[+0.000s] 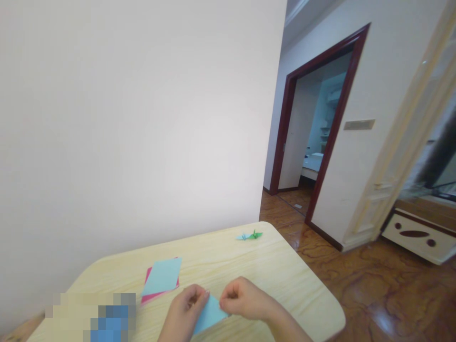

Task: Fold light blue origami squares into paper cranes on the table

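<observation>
Near the close edge of a wooden table [221, 256], the left hand [187, 308] and right hand [242, 299] pinch opposite sides of a pale blue paper [210, 316] between their fingertips. To the left, a blue sheet [162, 276] lies on a pink sheet [149, 293]. Farther away sit two paper cranes [249, 235], one blue, one green.

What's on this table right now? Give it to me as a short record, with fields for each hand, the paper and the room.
Left hand: pinching one end of a light blue paper
Right hand: pinching the other end of it
Nearby: a light blue sheet lying on a pink sheet
Far edge: a pale blue paper crane beside a green paper crane
Surface: light wood-grain table
Room: doorway with a dark red frame
</observation>
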The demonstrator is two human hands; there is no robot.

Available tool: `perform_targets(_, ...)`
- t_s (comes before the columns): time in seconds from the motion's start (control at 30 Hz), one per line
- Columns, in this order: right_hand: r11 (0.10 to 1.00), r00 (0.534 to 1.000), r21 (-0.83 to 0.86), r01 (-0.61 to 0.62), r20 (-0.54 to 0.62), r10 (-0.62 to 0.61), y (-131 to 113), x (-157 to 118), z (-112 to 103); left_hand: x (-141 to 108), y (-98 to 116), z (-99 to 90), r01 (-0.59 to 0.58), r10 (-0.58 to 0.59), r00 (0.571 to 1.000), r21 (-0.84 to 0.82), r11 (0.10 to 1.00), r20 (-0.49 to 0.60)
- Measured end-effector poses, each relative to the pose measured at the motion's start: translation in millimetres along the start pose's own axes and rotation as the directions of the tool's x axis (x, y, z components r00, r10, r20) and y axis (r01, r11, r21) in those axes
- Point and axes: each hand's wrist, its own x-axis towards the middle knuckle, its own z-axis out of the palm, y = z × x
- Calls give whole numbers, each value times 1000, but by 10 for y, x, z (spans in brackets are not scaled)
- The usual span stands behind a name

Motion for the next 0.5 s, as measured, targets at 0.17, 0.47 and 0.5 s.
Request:
perform_targets(0.17,996,998,-66,-58,30,60,202,-119,-144,65,-113,-352,61,-66,981,-33,998,-184)
perform_targets(0.47,980,983,171,98,-172,-68,54,67,224,13,-121,-227,60,-76,988,-118,991,-133)
perform_targets(0.5,983,982,163,86,-180,-56,49,98,261,3,-131,-190,42,-59,989,-124,991,-134)
